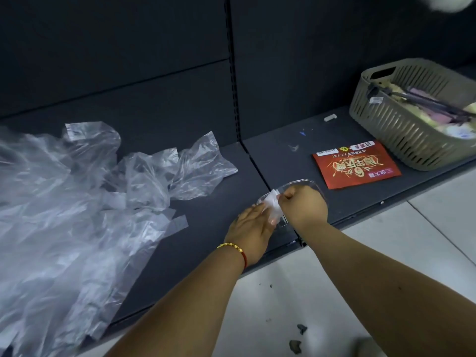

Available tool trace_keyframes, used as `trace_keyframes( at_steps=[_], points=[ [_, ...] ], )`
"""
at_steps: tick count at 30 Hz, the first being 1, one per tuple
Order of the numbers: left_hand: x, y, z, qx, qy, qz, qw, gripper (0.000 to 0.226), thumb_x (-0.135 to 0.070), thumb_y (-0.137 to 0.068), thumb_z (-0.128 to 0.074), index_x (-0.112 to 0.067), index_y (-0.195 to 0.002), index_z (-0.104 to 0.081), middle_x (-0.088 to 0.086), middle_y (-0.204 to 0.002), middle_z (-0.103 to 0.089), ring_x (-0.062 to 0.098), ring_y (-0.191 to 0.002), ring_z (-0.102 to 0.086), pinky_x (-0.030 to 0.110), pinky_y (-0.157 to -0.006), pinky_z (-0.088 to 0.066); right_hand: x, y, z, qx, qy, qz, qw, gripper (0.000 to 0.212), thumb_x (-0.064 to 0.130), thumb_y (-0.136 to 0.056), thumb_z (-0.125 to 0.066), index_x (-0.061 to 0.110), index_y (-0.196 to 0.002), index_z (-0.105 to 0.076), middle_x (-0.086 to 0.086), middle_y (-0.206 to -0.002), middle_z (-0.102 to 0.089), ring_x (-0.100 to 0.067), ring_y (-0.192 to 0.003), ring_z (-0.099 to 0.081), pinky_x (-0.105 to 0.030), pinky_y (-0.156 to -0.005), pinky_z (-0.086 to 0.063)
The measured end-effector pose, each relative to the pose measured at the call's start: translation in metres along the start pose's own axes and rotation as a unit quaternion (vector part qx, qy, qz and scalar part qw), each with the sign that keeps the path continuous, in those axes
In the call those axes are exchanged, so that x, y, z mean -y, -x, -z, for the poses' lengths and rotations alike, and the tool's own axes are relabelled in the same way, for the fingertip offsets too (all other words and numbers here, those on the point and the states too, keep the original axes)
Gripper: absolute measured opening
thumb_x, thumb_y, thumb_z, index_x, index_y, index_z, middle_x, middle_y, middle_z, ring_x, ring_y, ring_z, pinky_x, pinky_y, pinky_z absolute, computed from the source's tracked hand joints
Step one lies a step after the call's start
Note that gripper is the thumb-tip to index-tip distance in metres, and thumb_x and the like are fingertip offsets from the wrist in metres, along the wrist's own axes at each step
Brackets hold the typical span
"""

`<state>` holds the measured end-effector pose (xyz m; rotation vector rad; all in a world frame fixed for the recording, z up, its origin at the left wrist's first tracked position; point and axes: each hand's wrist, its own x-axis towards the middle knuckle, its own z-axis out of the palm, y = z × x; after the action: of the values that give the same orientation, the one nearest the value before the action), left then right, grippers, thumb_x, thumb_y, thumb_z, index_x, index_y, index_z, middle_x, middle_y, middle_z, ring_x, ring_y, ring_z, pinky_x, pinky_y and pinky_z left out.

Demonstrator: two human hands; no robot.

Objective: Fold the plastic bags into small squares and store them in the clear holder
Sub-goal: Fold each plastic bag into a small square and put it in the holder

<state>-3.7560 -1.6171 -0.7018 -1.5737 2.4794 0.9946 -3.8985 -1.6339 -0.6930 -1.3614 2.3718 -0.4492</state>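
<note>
A small folded square of clear plastic bag (272, 206) stands in the clear holder (306, 182) on the dark shelf. My right hand (305, 204) pinches the folded square at its top, fingers curled over the holder. With straight fingers my left hand (251, 224) touches the lower left side of the square and the holder's near end. A big heap of loose clear plastic bags (77, 202) spreads over the left of the shelf. Most of the holder is hidden behind my right hand.
A red printed packet (356, 164) lies flat right of the holder. A grey slatted basket (414, 112) with mixed items stands at the far right. The dark shelf (206, 240) has an upright back panel. Light floor tiles with small debris (298, 338) lie below.
</note>
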Motion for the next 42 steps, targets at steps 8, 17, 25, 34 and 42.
trace_keyframes(
  at_steps=[8,17,25,34,42],
  points=[
    [0.017,0.004,-0.017,-0.026,0.058,-0.007,0.998,0.053,-0.038,-0.106,-0.018,-0.021,-0.156,-0.01,-0.008,-0.164,-0.004,0.006,-0.15,0.002,0.031,-0.123,0.0,-0.004,0.006,-0.02,-0.043,0.056,0.064,0.996,0.026,0.035,-0.092,-0.058,0.017,-0.085,-0.075,-0.004,-0.102,-0.06,-0.025,-0.106,-0.052,-0.032,-0.086,-0.039],
    [0.025,0.003,-0.031,-0.032,0.109,-0.002,0.994,0.051,-0.038,-0.106,-0.018,-0.025,-0.155,-0.013,-0.011,-0.163,-0.009,0.004,-0.149,-0.001,0.033,-0.123,-0.002,-0.003,0.007,-0.034,-0.03,0.138,0.07,0.988,0.021,0.033,-0.094,-0.055,0.023,-0.098,-0.073,0.0,-0.118,-0.057,-0.023,-0.116,-0.044,-0.035,-0.096,-0.029],
    [0.048,0.021,-0.017,-0.167,0.16,0.073,0.97,0.052,-0.041,-0.104,-0.028,-0.027,-0.154,-0.023,-0.01,-0.163,-0.008,0.012,-0.15,-0.003,0.026,-0.118,-0.004,0.007,0.026,-0.034,-0.151,0.035,0.131,0.979,0.022,0.03,-0.094,-0.059,0.012,-0.104,-0.064,-0.01,-0.107,-0.061,-0.03,-0.103,-0.052,-0.04,-0.088,-0.037],
    [0.119,0.031,0.027,-0.251,0.097,0.233,0.934,0.052,-0.043,-0.102,-0.037,-0.024,-0.151,-0.032,0.015,-0.16,-0.009,0.031,-0.147,-0.008,0.044,-0.12,-0.017,0.046,0.09,-0.108,0.207,0.158,0.288,0.921,0.068,0.054,-0.099,-0.036,0.024,-0.155,-0.012,-0.009,-0.163,-0.005,-0.028,-0.15,-0.001,-0.046,-0.122,-0.003],
    [0.152,-0.004,0.069,-0.156,-0.05,0.289,0.943,0.058,-0.056,-0.101,-0.026,-0.032,-0.154,-0.022,0.01,-0.164,0.002,0.032,-0.149,0.005,0.044,-0.12,0.0,0.044,0.085,-0.13,0.285,0.251,0.289,0.879,0.099,0.079,-0.054,0.022,0.036,-0.144,0.03,-0.006,-0.157,0.033,-0.031,-0.142,0.033,-0.058,-0.112,0.022]
  ],
)
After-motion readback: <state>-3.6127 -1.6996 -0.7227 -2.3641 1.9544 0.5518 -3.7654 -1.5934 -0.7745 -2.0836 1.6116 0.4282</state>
